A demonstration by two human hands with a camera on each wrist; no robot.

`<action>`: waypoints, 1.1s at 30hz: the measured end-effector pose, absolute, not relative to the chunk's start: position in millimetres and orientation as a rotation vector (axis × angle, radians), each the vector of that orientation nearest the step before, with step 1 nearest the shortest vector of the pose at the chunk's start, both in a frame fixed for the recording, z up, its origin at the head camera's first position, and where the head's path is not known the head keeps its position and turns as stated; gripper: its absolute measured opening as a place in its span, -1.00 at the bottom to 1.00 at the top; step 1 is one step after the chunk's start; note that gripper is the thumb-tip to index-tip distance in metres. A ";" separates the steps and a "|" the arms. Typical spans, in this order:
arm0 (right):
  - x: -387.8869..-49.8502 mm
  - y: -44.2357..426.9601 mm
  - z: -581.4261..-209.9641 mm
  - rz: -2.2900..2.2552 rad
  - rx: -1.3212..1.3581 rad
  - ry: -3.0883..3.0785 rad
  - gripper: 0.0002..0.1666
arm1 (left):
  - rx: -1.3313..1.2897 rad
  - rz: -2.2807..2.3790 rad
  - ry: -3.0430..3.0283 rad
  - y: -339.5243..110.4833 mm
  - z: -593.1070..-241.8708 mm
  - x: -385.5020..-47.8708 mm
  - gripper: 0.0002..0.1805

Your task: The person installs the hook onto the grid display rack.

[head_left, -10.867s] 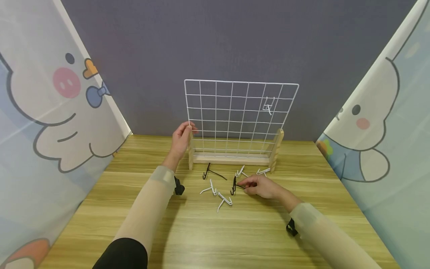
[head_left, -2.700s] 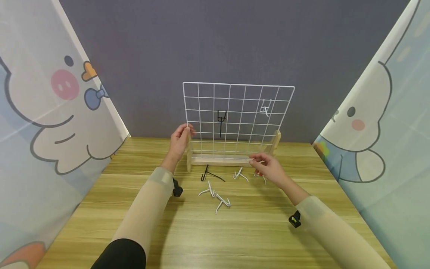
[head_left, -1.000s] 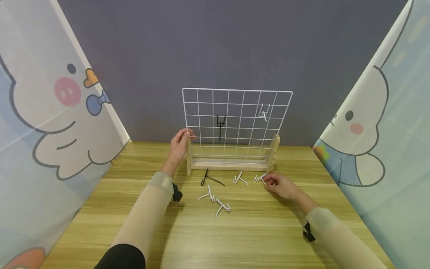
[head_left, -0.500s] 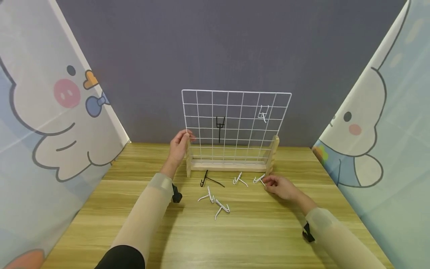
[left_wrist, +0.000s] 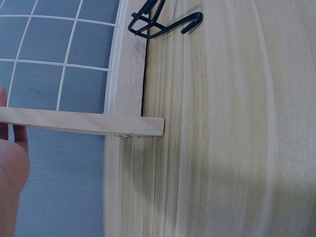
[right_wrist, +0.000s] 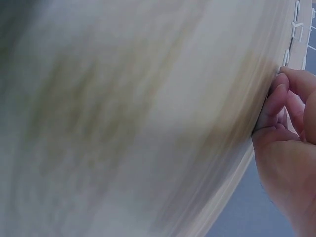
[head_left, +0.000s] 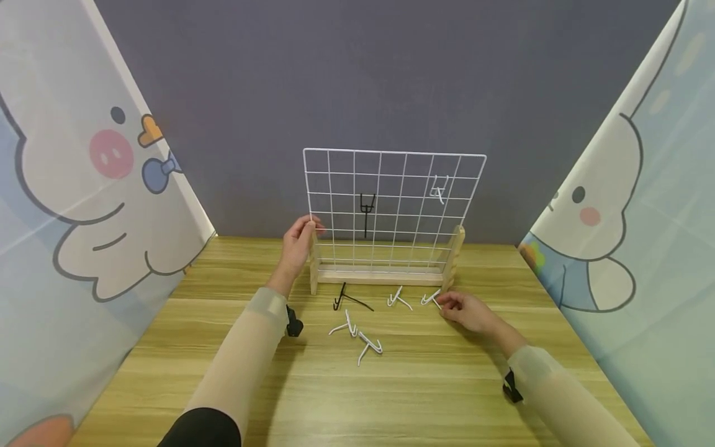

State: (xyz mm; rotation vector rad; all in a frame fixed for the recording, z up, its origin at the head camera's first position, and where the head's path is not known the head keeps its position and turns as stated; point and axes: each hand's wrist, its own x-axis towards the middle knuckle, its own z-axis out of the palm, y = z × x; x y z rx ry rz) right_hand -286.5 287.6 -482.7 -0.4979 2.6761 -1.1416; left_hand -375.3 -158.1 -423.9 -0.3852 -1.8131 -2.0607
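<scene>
A white wire grid panel (head_left: 395, 152) stands upright in a wooden stand (head_left: 380, 276). My left hand (head_left: 296, 245) grips the left wooden post (left_wrist: 74, 120) at the panel's edge, its fingers partly behind it. On the table by the stand's right foot, my right hand (head_left: 469, 310) pinches the stem of a white display hook (head_left: 429, 299); its fingertips cover the stem's end. One black hook (head_left: 366, 209) hangs near the panel's middle and a white hook (head_left: 438, 191) at its upper right. Another black hook (head_left: 343, 294) lies in front of the stand.
White hooks lie loose on the wooden table (head_left: 413, 397): one in front of the base (head_left: 397, 298), two nearer me, a left one (head_left: 349, 324) and a right one (head_left: 368, 343). A grey wall (head_left: 391, 74) rises behind, with cartoon-printed sheets on both sides.
The black hook that my right hand held on the table now hangs on the grid. That hand has moved right to the white hook and stayed there. My left hand keeps its place.
</scene>
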 end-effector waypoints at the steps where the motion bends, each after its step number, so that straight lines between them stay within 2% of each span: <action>1: -286.2 287.7 -482.9 -1.147 -0.495 2.674 -0.68 | -0.386 -2.062 -1.819 -158.0 -423.7 -375.4 -0.74; 12: -287.2 288.1 -481.3 -1.142 -0.505 2.670 -0.68 | -0.389 -2.071 -1.808 -158.9 -423.1 -373.9 -0.78; 18: -287.9 287.0 -484.4 -1.120 -0.504 2.684 -0.68 | -0.393 -2.056 -1.827 -160.2 -427.4 -375.6 -0.65; 24: -288.4 284.6 -486.7 -1.093 -0.481 2.717 -0.72 | -0.388 -2.078 -1.790 -160.4 -429.0 -374.8 -0.74; 33: -284.9 280.6 -482.2 -1.050 -0.511 2.789 -0.76 | -0.384 -2.051 -1.827 -157.9 -424.9 -375.3 -0.67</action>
